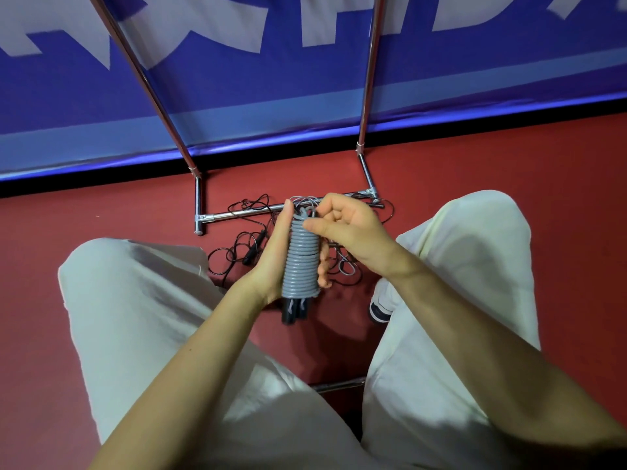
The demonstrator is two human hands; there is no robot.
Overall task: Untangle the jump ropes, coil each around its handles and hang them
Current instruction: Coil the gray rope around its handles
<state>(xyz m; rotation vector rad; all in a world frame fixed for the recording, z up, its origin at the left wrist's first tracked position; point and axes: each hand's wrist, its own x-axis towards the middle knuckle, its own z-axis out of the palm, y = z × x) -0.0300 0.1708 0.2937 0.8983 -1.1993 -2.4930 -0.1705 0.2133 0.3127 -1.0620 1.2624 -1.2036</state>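
A grey jump rope (302,262) is wound in tight coils around its two dark handles (294,312), which stick out below the coil. My left hand (276,256) grips this bundle upright from the left, fingertips showing on its right side. My right hand (346,225) pinches the loose grey rope end at the top of the coil. On the red floor behind the bundle lies a tangle of black jump rope (237,245) with a black handle (252,251), and some grey rope loops (346,266).
A chrome rack stands ahead: its base bar (244,212) lies on the floor and two uprights (368,79) rise against a blue banner (271,69). My knees in light trousers (135,300) flank the ropes. A white shoe (381,303) sits at right.
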